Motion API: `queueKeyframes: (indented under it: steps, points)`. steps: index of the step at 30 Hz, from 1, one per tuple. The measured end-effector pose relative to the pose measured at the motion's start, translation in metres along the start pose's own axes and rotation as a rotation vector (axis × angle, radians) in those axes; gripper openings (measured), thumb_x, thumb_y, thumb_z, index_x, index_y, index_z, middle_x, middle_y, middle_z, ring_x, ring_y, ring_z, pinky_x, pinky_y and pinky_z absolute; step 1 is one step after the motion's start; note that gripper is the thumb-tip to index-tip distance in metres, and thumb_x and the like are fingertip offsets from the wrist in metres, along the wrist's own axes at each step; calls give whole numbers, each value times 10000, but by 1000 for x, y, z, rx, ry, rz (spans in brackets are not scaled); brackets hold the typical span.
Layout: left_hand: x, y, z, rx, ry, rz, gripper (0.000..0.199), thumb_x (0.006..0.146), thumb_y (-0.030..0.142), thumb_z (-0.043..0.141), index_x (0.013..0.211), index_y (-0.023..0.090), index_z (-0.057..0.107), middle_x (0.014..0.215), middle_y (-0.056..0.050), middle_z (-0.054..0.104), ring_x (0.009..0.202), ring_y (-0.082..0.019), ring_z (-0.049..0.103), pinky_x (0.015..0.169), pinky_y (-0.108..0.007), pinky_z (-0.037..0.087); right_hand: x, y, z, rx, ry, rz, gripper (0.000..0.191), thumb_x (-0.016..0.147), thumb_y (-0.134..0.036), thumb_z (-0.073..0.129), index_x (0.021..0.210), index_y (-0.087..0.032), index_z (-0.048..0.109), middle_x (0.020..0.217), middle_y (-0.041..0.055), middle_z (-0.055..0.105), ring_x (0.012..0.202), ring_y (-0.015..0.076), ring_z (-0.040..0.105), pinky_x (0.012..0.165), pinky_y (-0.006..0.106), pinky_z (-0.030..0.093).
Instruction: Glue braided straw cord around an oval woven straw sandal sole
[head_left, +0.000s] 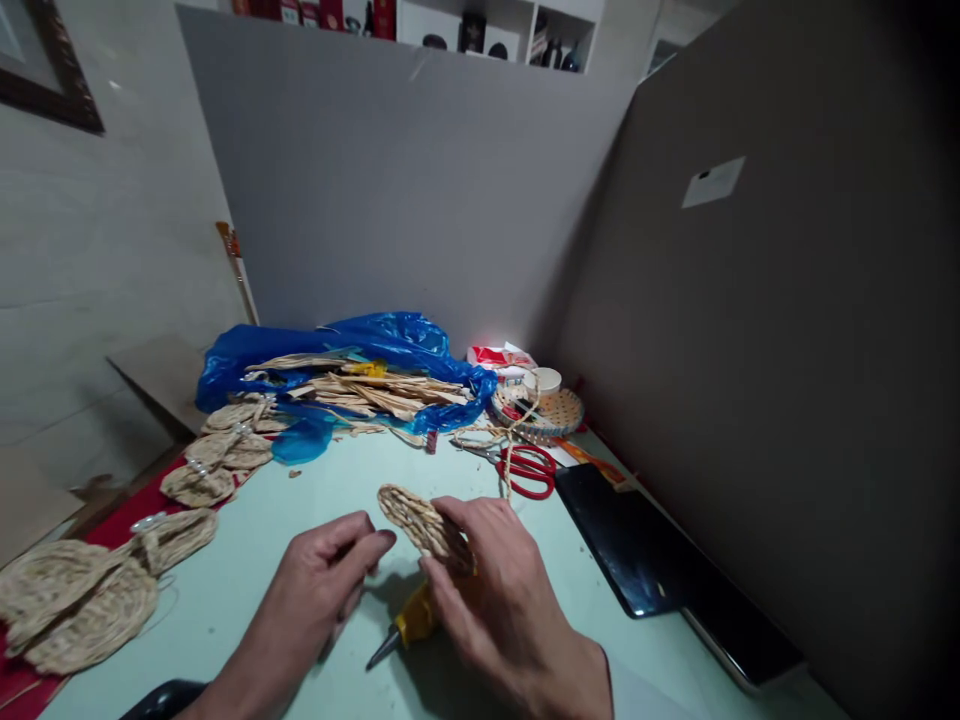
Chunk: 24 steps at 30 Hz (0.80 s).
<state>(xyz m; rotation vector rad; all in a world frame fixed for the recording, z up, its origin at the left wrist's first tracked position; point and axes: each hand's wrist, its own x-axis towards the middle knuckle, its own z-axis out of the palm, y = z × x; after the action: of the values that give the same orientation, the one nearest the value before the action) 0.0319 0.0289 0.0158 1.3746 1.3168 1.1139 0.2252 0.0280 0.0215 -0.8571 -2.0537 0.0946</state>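
Observation:
A small oval piece of coiled, braided straw (415, 515) is tilted up above the table, and my right hand (510, 590) grips its right end between thumb and fingers. Just left of it, my left hand (326, 570) is closed with the thumb pressed against the curled fingers; whatever may be in the pinch cannot be made out. Below my hands lies a yellow glue gun (417, 614) with a dark nozzle, partly covered by my right hand. Woven straw slippers (97, 610) with clear beads line the table's left edge.
A blue plastic bag (390, 335) with dry husk strips (382, 390) lies at the back. Red-handled scissors (532, 470), a round basket (551, 412) and a white cup (542, 380) stand back right. A black tablet (615, 540) lies on the right. Grey panels (420, 190) enclose the table.

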Motion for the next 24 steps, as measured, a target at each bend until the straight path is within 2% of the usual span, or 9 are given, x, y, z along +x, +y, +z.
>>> queueKeyframes:
  steps: [2,3,5,8,11,17,19,21,24]
  points:
    - [0,0,-1,-36,-22,1,288,822,500,635,723,229,621,511,41,596,407,-125,466,443,-253,388,-1,-3,-2,2,-8,6,266,930,-194,578,1191,-171,532,924,66,697,785,225,613,732,373,497]
    - [0,1,0,-54,-26,10,260,810,487,649,803,228,661,621,11,683,478,-148,559,497,-264,460,-1,-4,-3,2,-14,10,260,936,-200,575,1191,-169,536,926,67,698,785,226,609,733,372,488]
    - [-5,6,1,-82,-21,18,249,803,440,675,940,233,696,898,-37,767,739,-199,691,706,-299,559,-1,-6,-4,-1,-21,9,239,948,-210,560,1182,-165,542,918,71,696,778,229,599,728,373,468]
    - [-16,15,5,-264,-34,-4,323,840,386,657,1140,268,675,1180,-63,748,1101,-272,676,949,-379,551,0,-8,-3,-13,-20,6,204,959,-221,539,1153,-159,550,896,79,684,766,235,580,712,376,441]
    - [-25,19,11,-491,-48,-31,369,826,385,695,1182,294,666,1240,-52,734,1264,-307,602,1076,-426,502,0,-9,0,-23,-28,16,181,970,-232,538,1136,-161,552,893,76,673,763,233,565,714,376,429]
    - [-24,15,14,-499,8,-128,300,817,361,758,1103,298,693,1194,-17,738,1137,-279,667,921,-366,605,-1,-15,3,-49,-75,-16,154,995,-246,518,1100,-141,560,869,72,651,757,232,547,726,383,434]
    - [-22,15,12,-505,38,-171,274,802,350,772,1056,266,712,1159,-23,747,1097,-278,684,940,-380,599,-1,-17,1,-29,-100,-59,213,997,-258,528,1148,-111,557,899,87,669,770,237,559,724,387,446]
    - [-22,18,10,-526,53,-184,351,752,312,813,1085,257,717,1141,-29,755,1090,-298,688,948,-413,603,-1,-18,-3,19,-104,-96,297,998,-274,535,1228,-86,531,941,104,683,798,243,575,742,390,464]
    - [-24,24,7,-587,33,-193,329,730,296,830,1046,257,745,1054,-28,779,1045,-296,705,881,-378,625,-1,-19,-10,126,-78,-68,339,1001,-324,539,1248,-90,537,926,96,680,815,236,584,779,381,486]
